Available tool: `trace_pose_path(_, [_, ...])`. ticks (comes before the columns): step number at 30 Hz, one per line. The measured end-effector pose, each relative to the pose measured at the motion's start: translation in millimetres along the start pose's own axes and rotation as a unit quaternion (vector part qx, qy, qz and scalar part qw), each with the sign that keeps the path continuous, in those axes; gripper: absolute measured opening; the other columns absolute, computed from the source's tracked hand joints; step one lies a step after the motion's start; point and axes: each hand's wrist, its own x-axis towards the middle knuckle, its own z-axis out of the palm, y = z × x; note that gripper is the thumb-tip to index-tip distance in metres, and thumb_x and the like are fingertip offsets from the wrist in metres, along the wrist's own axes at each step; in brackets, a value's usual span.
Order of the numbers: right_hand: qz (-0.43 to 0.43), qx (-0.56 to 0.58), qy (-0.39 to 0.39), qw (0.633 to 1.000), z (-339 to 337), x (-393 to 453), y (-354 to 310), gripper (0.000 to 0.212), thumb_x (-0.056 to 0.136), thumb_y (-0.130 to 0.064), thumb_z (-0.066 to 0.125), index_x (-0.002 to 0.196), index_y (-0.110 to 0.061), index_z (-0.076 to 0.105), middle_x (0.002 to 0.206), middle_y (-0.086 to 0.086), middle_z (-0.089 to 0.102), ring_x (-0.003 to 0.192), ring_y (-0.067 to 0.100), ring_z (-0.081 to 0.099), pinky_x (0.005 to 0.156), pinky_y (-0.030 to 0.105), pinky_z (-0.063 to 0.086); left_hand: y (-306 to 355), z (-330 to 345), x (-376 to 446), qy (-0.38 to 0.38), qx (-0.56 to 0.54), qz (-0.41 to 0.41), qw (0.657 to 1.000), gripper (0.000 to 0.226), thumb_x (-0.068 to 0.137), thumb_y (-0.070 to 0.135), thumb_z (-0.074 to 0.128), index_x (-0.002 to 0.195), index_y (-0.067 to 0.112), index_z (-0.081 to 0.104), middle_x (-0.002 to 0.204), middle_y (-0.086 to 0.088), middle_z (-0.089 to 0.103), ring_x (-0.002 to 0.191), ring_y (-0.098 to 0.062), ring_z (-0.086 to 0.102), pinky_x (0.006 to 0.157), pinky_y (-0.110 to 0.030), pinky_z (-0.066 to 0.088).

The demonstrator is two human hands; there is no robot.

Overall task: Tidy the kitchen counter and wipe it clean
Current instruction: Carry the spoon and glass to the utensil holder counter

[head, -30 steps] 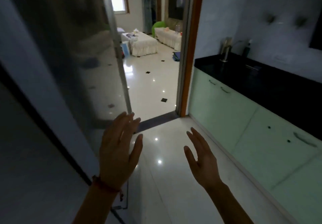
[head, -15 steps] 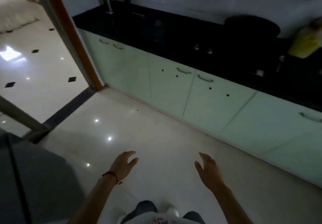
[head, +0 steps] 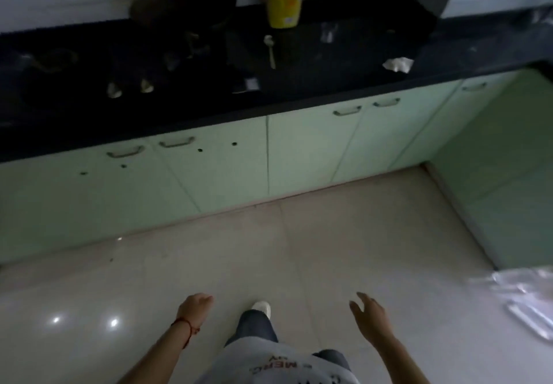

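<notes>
Nearest: person standing on pale floor tiles [head: 344, 234], 1 white shoe [head: 261, 306] forward. Left hand [head: 194, 306], red thread at the wrist, hangs low with fingers loosely curled, grip holding nothing. Right hand [head: 369, 313] hangs low, fingers spread and relaxed, grip holding nothing. Both hands well apart from the table. Crumpled clear plastic [head: 526, 297] at the right edge, blurred.

Middle: pale green cabinet doors [head: 299, 156] with metal handles.

Farther: black table [head: 329, 84] running the width of the view. On it, left to right: several small metal pieces, too dim to identify; 1 spoon [head: 270, 51]; 1 crumpled white paper [head: 398, 64] near the front edge.

Farthest, against the wall: 1 dark round pan [head: 182, 3]; 1 yellow jar [head: 283, 0], upright, just behind the spoon.
</notes>
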Motion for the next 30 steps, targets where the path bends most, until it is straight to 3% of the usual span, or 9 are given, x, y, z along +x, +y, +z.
trace_pose_path(2, [0.043,0.040,0.015,0.998,-2,4,3,0.047,0.094,-0.033,0.045,0.134,-0.010,0.041,0.138,0.010,0.050,0.122,0.026,0.050,0.102,0.033,0.041,30,-6,17,-0.020,0.023,0.015,0.999,0.036,0.091,0.019,0.045,0.055,0.014,0.041,0.055,-0.003,0.042,0.053,-0.019,0.039,0.049,-0.025,0.027])
trace_pose_path(5, [0.096,0.116,0.038,0.988,-8,10,4,0.046,0.093,-0.028,0.048,0.133,-0.005,0.043,0.136,0.017,0.050,0.123,0.031,0.049,0.102,0.037,0.040,80,-7,40,-0.068,0.072,0.038,0.994,0.030,0.090,0.020,0.043,0.061,0.014,0.046,0.059,-0.003,0.047,0.050,-0.015,0.039,0.042,-0.018,0.027])
trace_pose_path(10, [0.172,0.222,0.088,0.956,-22,14,23,0.044,0.092,-0.023,0.050,0.130,-0.002,0.045,0.132,0.022,0.053,0.122,0.034,0.050,0.102,0.039,0.039,171,22,71,-0.130,0.159,0.112,0.972,0.029,0.090,0.025,0.047,0.063,0.013,0.050,0.079,-0.010,0.056,0.066,-0.020,0.049,0.049,-0.021,0.032])
trace_pose_path(15, [0.229,0.287,0.117,0.923,-52,30,61,0.043,0.093,-0.026,0.049,0.131,-0.005,0.045,0.134,0.018,0.052,0.123,0.030,0.049,0.101,0.034,0.037,271,76,85,-0.142,0.209,0.205,0.945,0.029,0.089,0.023,0.050,0.061,0.017,0.053,0.062,-0.008,0.053,0.050,-0.018,0.045,0.045,-0.021,0.031])
trace_pose_path(18, [0.234,0.320,0.125,0.909,-80,51,86,0.043,0.093,-0.027,0.047,0.131,-0.007,0.045,0.133,0.017,0.052,0.122,0.029,0.050,0.100,0.035,0.038,327,114,99,-0.145,0.209,0.244,0.936,0.033,0.085,0.028,0.052,0.052,0.022,0.050,0.066,-0.012,0.056,0.065,-0.020,0.052,0.060,-0.026,0.036])
trace_pose_path(23, [0.239,0.319,0.109,0.910,-149,95,125,0.044,0.094,-0.029,0.044,0.132,-0.007,0.042,0.136,0.016,0.050,0.125,0.029,0.048,0.102,0.035,0.036,389,164,117,-0.147,0.160,0.229,0.949,0.021,0.066,0.040,0.045,0.055,0.024,0.054,0.070,-0.013,0.061,0.077,-0.031,0.062,0.076,-0.043,0.052])
trace_pose_path(27, [0.213,0.317,0.095,0.919,-208,141,139,0.044,0.094,-0.026,0.045,0.132,-0.004,0.042,0.136,0.017,0.050,0.125,0.028,0.047,0.101,0.032,0.036,422,184,118,-0.135,0.132,0.208,0.960,0.023,0.076,0.029,0.053,0.053,0.024,0.055,0.064,-0.011,0.062,0.086,-0.037,0.065,0.083,-0.043,0.050])
trace_pose_path(30, [0.192,0.316,0.081,0.926,-246,179,134,0.044,0.093,-0.028,0.046,0.131,-0.006,0.045,0.132,0.018,0.053,0.122,0.030,0.050,0.103,0.036,0.039,443,184,112,-0.111,0.111,0.176,0.972,0.028,0.084,0.021,0.054,0.056,0.024,0.056,0.071,-0.013,0.063,0.085,-0.035,0.064,0.077,-0.038,0.048])
